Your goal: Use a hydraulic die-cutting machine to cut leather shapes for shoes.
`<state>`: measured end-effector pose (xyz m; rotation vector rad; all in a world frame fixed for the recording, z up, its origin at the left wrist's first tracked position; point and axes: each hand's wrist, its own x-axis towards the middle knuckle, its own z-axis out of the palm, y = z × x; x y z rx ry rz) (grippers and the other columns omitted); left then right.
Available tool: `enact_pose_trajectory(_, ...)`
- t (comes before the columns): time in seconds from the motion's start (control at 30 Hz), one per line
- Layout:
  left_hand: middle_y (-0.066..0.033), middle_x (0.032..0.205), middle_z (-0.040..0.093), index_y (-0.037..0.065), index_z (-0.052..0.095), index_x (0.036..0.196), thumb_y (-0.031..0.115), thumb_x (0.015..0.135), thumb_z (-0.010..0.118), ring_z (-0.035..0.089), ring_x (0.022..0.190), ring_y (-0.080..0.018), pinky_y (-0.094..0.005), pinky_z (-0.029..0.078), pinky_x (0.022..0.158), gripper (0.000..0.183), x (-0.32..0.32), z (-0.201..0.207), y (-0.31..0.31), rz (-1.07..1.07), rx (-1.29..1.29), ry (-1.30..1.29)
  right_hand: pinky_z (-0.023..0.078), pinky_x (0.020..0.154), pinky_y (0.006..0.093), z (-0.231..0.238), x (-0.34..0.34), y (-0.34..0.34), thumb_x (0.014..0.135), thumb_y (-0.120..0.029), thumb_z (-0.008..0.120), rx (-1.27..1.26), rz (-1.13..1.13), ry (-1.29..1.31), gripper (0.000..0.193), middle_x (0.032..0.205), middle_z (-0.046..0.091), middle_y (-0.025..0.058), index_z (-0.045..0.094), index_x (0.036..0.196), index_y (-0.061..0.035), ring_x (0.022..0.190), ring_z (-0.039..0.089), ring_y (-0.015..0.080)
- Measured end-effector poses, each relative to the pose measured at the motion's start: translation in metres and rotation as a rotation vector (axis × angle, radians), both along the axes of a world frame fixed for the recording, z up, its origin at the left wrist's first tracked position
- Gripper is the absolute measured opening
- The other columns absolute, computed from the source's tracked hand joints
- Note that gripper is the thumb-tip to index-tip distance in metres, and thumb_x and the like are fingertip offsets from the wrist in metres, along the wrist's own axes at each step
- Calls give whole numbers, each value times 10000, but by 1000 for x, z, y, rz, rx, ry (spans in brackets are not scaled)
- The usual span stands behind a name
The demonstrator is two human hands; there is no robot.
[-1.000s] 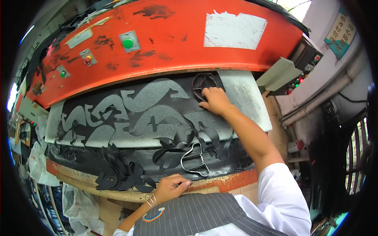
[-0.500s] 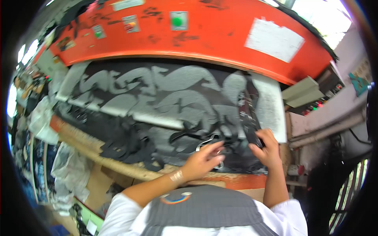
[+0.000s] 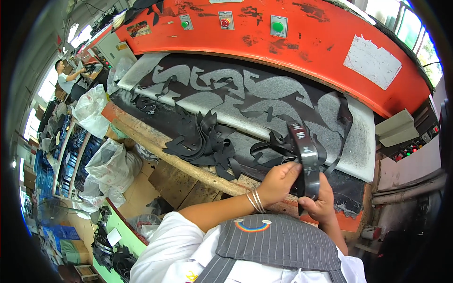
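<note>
My left hand (image 3: 277,181) and my right hand (image 3: 322,200) both grip a dark, curved cutting die (image 3: 307,158) with pale markings, close to my body. The left fingers close on its left side; the right thumb and fingers are at its lower end. Beyond it, a black sheet (image 3: 198,62) with several curved shapes cut out lies on a white board (image 3: 361,151). Grey, speckled surface shows through the gaps. Loose black cut pieces (image 3: 205,141) are heaped on the near ledge, left of my hands. More black pieces lie just behind the die, partly hidden by it.
An orange machine beam (image 3: 321,45) with buttons spans the far side above the board. A worn wooden rail (image 3: 188,167) edges the near side. White plastic bags (image 3: 113,165) stand at left, and another person (image 3: 66,82) is far off. A control box (image 3: 406,132) sits at right.
My left hand has moved right and taken hold of the die beside my right hand. The die has come nearer to my body, and the head view has swung left.
</note>
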<state>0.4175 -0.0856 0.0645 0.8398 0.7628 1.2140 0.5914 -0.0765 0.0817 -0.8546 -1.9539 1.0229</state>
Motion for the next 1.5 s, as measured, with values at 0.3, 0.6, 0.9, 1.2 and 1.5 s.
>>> enact_pose_trajectory(0.3,-54,743,590,37,545,952,244,1017,455,562,700,-142,-326,498,731,234,-39,2,-50,245,-225,1,437,772,330,-6,-8,-11,757,-294,748,-122,107,45,299,940,559,91,690,850,-16,861,536,218)
enact_pose_trajectory(0.6,11,641,476,76,513,788,360,993,476,453,542,-113,-259,413,510,352,-184,-18,-62,782,-190,592,397,895,303,10,51,-14,785,-198,722,-125,-242,218,317,1111,514,102,631,959,50,988,526,214)
enact_pose_trajectory(0.9,-300,1566,30,195,-43,1549,805,537,703,56,1456,-457,-677,115,1091,1398,-181,-58,29,-12,-723,1764,415,830,313,5,42,-27,768,-291,746,-97,-183,43,350,1012,534,99,662,890,26,925,528,226)
enact_pose_trajectory(1.2,-266,1514,263,154,245,1508,469,757,715,384,1337,-409,-525,406,1019,940,-260,-62,48,224,-730,1673,456,757,326,-2,-12,-30,745,-295,773,-82,29,-181,357,977,538,102,670,892,14,866,553,230)
enact_pose_trajectory(1.5,-147,978,678,-4,599,1123,159,755,699,657,925,-279,-394,534,815,415,-337,-101,-42,898,-343,440,502,744,384,-11,-105,-13,748,-307,784,324,310,-450,340,999,595,186,682,772,16,919,585,319)
